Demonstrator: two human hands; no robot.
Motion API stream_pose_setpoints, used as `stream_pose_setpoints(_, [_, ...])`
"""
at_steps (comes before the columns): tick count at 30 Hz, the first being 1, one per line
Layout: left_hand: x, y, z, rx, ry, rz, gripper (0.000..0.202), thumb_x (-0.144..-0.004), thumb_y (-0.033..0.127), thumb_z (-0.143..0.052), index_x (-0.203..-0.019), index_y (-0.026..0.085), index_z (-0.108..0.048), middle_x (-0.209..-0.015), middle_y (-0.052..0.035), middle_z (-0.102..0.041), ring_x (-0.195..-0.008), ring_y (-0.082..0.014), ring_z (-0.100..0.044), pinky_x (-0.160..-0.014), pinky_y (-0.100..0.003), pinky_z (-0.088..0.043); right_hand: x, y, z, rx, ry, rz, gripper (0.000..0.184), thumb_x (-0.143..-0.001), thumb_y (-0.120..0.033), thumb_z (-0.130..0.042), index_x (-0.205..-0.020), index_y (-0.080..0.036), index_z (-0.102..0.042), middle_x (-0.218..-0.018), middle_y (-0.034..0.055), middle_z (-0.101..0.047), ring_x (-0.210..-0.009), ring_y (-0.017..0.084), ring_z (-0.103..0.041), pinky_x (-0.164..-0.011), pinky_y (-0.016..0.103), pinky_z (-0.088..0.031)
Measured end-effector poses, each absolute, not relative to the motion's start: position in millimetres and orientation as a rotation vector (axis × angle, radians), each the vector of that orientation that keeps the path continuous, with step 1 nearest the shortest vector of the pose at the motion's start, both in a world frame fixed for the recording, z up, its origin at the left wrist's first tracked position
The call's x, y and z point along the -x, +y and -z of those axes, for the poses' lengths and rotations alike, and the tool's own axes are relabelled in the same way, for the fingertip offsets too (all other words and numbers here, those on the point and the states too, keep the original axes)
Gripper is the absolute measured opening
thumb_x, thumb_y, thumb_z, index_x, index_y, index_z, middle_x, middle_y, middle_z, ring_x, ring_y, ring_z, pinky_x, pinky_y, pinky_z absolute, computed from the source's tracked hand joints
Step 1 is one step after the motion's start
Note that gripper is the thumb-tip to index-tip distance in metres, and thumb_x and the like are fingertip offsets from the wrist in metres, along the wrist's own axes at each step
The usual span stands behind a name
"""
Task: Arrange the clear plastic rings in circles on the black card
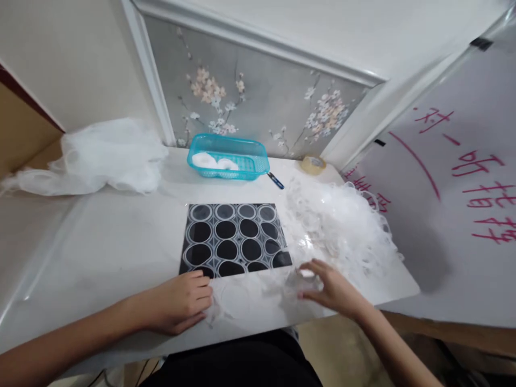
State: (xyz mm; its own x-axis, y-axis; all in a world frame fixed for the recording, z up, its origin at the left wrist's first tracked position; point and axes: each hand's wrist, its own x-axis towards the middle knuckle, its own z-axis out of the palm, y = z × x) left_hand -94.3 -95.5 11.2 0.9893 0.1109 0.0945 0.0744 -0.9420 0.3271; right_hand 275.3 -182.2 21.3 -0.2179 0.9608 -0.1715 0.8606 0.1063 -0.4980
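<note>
On the white table lies a black sheet [237,228] printed with rows of pale rings. In front of it is a thin, see-through plastic film [236,298] with a round outline, hard to make out against the white. My left hand [187,301] rests at the sheet's near left corner, its fingers bent and together on the film's left end. To the right, my right hand [328,287] has its thumb and fingers apart in a C-shape. Clear, blurred plastic shows by its fingertips, and I cannot tell whether they touch it.
A tangled heap of clear plastic ring strips [342,226] covers the table's right side. Behind are a blue basket [258,171] with white round pieces, small snips [276,180] and a tape roll [313,165]. A white translucent bag [113,156] lies left. A whiteboard [455,258] stands right.
</note>
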Motion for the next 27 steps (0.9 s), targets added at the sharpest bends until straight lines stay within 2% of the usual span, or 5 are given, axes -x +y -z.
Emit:
stream_pose_setpoints(6, [119, -92, -28, -2.482, 0.404, -0.029, 0.014, -0.088, 0.035, -0.055, -0.079, 0.024, -0.056, -0.072, 0.0014, -0.063, -0.067, -0.0175, -0.056, -0.064, -0.028, -0.046, -275, -203, 4, 1.626, -2.183, -0.697, 0.017, -0.086, -0.016, -0.044, -0.081, -0.023, -0.058, -0.080, 0.0066, -0.061, -0.075, 0.023, -0.061, -0.065, 0.037, -0.052])
stream_pose_setpoints(11, [132, -83, -43, -2.149, 0.753, -0.154, 0.025, -0.092, 0.038, -0.050, -0.074, 0.022, -0.056, -0.075, 0.0022, -0.061, -0.071, -0.0151, -0.059, -0.066, -0.025, -0.048, -281, -154, -25, 1.629, -2.003, -0.718, 0.029, -0.089, -0.035, -0.053, -0.063, -0.023, -0.054, -0.061, 0.0021, -0.055, -0.056, 0.018, -0.056, -0.052, 0.030, -0.045])
stream_pose_setpoints(15, [135, -52, -30, -1.983, 1.176, -0.468, 0.033, -0.093, 0.040, -0.046, -0.068, 0.018, -0.053, -0.083, -0.0013, -0.058, -0.074, -0.0145, -0.059, -0.070, -0.026, -0.049, -268, -88, -29, 1.626, -1.874, -0.529, 0.034, -0.083, -0.053, -0.059, -0.083, -0.021, -0.071, -0.073, 0.0061, -0.064, -0.060, 0.019, -0.060, -0.055, 0.030, -0.046])
stream_pose_setpoints(22, [117, -28, 4, -2.437, 1.458, -0.796, 0.029, -0.095, 0.031, -0.042, -0.116, 0.016, -0.054, -0.117, -0.0103, -0.059, -0.111, -0.0227, -0.056, -0.096, -0.039, -0.046, -156, 0, -19, 1.443, -1.424, -0.993, 0.077, -0.091, -0.067, -0.018, -0.091, -0.016, -0.076, -0.062, 0.0068, -0.064, -0.061, 0.019, -0.061, -0.059, 0.033, -0.050])
stream_pose_setpoints(27, [109, -43, 33, -2.787, 1.272, -0.705, 0.039, -0.093, 0.038, -0.050, -0.120, 0.011, -0.058, -0.123, -0.0148, -0.061, -0.115, -0.0288, -0.055, -0.099, -0.044, -0.046, -89, 22, 6, 1.269, -1.354, -1.391, 0.054, -0.078, -0.066, -0.054, -0.089, -0.016, -0.072, -0.065, 0.0053, -0.068, -0.053, 0.017, -0.061, -0.045, 0.028, -0.047])
